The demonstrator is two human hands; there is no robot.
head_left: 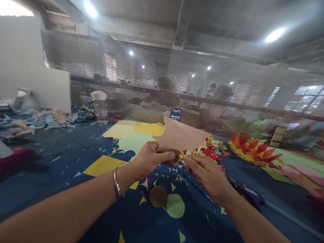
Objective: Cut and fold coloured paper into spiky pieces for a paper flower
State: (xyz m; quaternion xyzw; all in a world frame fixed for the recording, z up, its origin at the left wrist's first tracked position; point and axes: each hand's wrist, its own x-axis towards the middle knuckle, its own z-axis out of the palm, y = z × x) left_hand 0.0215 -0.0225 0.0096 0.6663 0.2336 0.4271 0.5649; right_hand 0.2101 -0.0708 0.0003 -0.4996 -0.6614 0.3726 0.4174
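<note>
Above the middle of the blue table, my left hand [149, 157] pinches a small brown paper piece [172, 161] between thumb and fingers. The fingers of my right hand [206, 172] are closed at the right side of that paper. A thin dark tip shows between them and the paper, too small to name. Below my hands lie a brown paper disc [158, 196] and a pale green paper disc [175, 206], their edges touching. Triangular paper scraps [173, 186] are scattered around.
Behind my hands lie pinkish-brown [183, 135], pale green [135, 143] and yellow sheets [103, 165], beside colourful cut bits [212, 148]. Red-orange folded paper [253, 150] sits at right, near a cable-fed tool [249, 195]. A cup [99, 106] and phone [176, 114] stand before a perforated screen [141, 74].
</note>
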